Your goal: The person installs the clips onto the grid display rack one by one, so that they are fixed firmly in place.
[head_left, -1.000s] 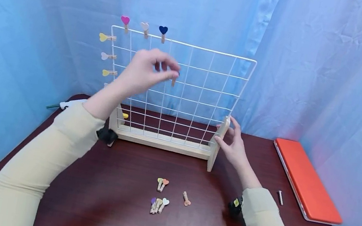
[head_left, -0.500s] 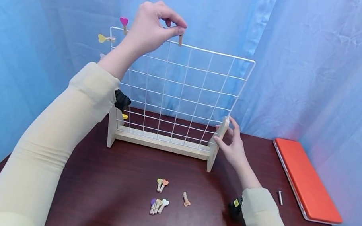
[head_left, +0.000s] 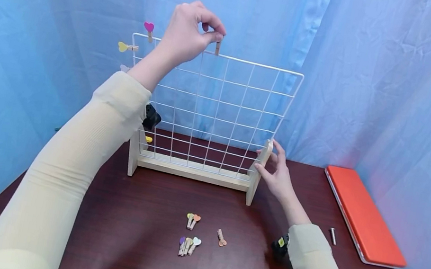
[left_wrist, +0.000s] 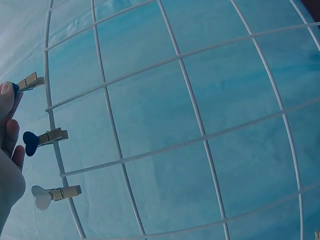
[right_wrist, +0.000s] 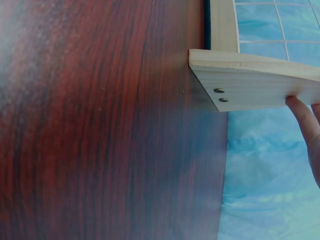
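Observation:
My left hand [head_left: 192,34] is at the top rail of the white wire grid [head_left: 245,85]. Between thumb and fingers it pinches a small wooden clothespin [head_left: 218,49] by its dark blue heart end, the clip's mouth at the rail. In the left wrist view, a blue-heart clothespin [left_wrist: 50,137] and a white-heart clothespin [left_wrist: 62,193] sit clipped beside it. The head view has both behind the hand. My right hand [head_left: 279,177] holds the right side post of the wooden stand [head_left: 260,171], thumb on the near side. Its fingers touch the post's outer face.
A pink-heart clothespin [head_left: 149,28] and a yellow-heart clothespin [head_left: 123,46] are clipped near the grid's upper left corner. Several loose clothespins [head_left: 186,247] lie on the dark wooden table [head_left: 157,268]. To the right are a metal bolt [head_left: 333,236] and a red case [head_left: 365,216].
My left hand has risen from in front of the grid to its top rail with the clothespin, then shifted slightly right. My right hand stays on the side post.

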A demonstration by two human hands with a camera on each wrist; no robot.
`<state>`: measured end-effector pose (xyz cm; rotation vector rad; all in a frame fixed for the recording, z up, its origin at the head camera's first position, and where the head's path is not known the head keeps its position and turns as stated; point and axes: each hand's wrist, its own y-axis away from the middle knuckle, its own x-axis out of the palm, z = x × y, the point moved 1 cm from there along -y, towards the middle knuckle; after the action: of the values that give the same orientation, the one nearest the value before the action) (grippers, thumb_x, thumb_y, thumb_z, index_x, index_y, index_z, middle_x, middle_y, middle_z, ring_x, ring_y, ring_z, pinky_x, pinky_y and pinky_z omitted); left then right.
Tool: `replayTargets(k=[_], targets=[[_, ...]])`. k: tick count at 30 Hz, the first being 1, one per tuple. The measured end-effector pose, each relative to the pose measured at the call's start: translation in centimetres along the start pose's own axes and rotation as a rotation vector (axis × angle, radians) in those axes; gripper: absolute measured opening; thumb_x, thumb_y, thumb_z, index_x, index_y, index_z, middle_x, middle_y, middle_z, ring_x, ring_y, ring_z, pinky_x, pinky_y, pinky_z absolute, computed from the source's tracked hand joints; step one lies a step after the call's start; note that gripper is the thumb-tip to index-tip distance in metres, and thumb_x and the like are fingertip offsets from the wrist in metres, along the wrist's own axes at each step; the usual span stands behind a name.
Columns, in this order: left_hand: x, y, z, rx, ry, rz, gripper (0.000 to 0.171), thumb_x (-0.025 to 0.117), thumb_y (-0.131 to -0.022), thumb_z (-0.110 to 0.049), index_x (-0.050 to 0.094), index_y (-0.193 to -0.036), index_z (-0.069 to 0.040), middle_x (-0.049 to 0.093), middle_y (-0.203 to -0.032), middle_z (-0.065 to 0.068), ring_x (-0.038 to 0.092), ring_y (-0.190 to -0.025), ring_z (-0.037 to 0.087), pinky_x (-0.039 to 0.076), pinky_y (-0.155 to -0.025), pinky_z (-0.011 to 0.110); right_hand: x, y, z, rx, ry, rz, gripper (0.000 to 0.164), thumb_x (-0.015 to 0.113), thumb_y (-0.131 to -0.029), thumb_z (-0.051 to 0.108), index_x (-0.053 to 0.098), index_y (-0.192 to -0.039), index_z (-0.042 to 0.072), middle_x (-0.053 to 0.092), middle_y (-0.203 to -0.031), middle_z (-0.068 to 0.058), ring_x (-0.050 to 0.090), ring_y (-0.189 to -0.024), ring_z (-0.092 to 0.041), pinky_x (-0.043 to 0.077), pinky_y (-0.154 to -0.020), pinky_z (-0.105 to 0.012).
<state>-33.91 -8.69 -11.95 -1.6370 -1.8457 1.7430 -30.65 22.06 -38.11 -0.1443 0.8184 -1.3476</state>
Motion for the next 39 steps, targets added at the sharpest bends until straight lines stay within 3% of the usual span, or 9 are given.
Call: replayTargets(k=[7,14,19,22,26,29,31,34,39], targets=[[0.3,0.4,0.2,0.009,-0.021,0.015,0.010,0.064,-0.082,-0.020,0.073,-0.081,-0.015,0.066,-0.079,-0.004,0.044,-0.076,0.007,0.034,-0.074,0.020,0.0,0.1,0.1,0.005,0.004,0.009,0.079,0.060,-0.081,-0.001,0.013,-0.142,0.018,0.053,-0.116,-0.019,0.049,-0.109,-0.037,0.040,-0.086,-0.051],[0.3,0.6,0.2,0.047,-0.050,0.027,0.012,0.062,-0.083,-0.020,0.072,-0.084,-0.013,0.066,-0.082,-0.003,0.044,-0.079,0.010,0.034,-0.079,0.023,0.0,0.0,0.2,0.007,-0.011,0.010,0.078,0.059,-0.082,-0.001,0.012,-0.142,0.015,0.053,-0.117,-0.021,0.049,-0.110,-0.039,0.039,-0.086,-0.053],[-0.1,1.2,0.5,0.110,-0.094,0.022,0.019,0.061,-0.083,-0.029,0.070,-0.092,-0.015,0.066,-0.095,-0.004,0.045,-0.097,0.012,0.027,-0.093,0.027,-0.1,-0.1,0.2,0.007,-0.011,0.005,0.077,0.059,-0.082,-0.002,0.012,-0.141,0.013,0.053,-0.116,-0.022,0.049,-0.109,-0.040,0.039,-0.086,-0.052],[-0.6,2.4,0.4,0.110,-0.080,-0.032,0.027,0.062,-0.080,-0.035,0.069,-0.098,-0.016,0.063,-0.107,-0.006,0.043,-0.108,0.012,0.024,-0.098,0.027,-0.1,-0.1,0.1,0.009,-0.003,0.000,0.077,0.059,-0.082,-0.002,0.013,-0.141,0.012,0.053,-0.116,-0.022,0.050,-0.108,-0.039,0.040,-0.086,-0.050],[-1.3,5.7,0.7,0.135,0.018,-0.198,0.030,0.067,-0.077,-0.034,0.068,-0.099,-0.013,0.061,-0.111,-0.004,0.045,-0.110,0.011,0.030,-0.094,0.026,0.0,-0.1,0.0,0.010,0.002,0.000,0.077,0.059,-0.082,-0.001,0.013,-0.141,0.013,0.053,-0.116,-0.023,0.050,-0.109,-0.037,0.040,-0.086,-0.050],[-1.3,9.3,1.7,0.180,0.073,-0.310,0.030,0.070,-0.076,-0.026,0.067,-0.100,-0.008,0.062,-0.109,0.002,0.048,-0.108,0.015,0.034,-0.093,0.029,0.1,0.0,0.0,0.006,-0.001,0.010,0.077,0.059,-0.082,-0.001,0.012,-0.141,0.013,0.052,-0.117,-0.023,0.049,-0.110,-0.038,0.039,-0.086,-0.053],[-0.9,12.0,2.8,0.175,0.073,-0.337,0.031,0.071,-0.075,-0.022,0.066,-0.102,-0.006,0.062,-0.109,0.005,0.050,-0.108,0.018,0.034,-0.094,0.030,0.2,0.1,0.1,0.002,-0.001,0.012,0.077,0.059,-0.082,-0.001,0.013,-0.141,0.013,0.053,-0.116,-0.022,0.049,-0.110,-0.038,0.039,-0.086,-0.054],[-0.1,16.0,5.0,0.077,0.070,-0.348,0.033,0.072,-0.074,-0.017,0.065,-0.104,-0.006,0.062,-0.110,0.005,0.051,-0.108,0.019,0.034,-0.096,0.032,0.2,0.2,0.1,-0.002,0.002,0.011,0.077,0.059,-0.082,-0.001,0.013,-0.141,0.014,0.053,-0.116,-0.021,0.049,-0.109,-0.038,0.039,-0.086,-0.055],[1.4,21.8,9.3,-0.205,0.059,-0.352,0.039,0.072,-0.074,-0.016,0.061,-0.111,-0.011,0.059,-0.114,0.004,0.051,-0.106,0.020,0.039,-0.088,0.035,0.2,0.1,0.2,0.001,0.001,0.002,0.077,0.060,-0.081,-0.001,0.014,-0.141,0.015,0.053,-0.116,-0.020,0.050,-0.109,-0.036,0.039,-0.086,-0.053]])
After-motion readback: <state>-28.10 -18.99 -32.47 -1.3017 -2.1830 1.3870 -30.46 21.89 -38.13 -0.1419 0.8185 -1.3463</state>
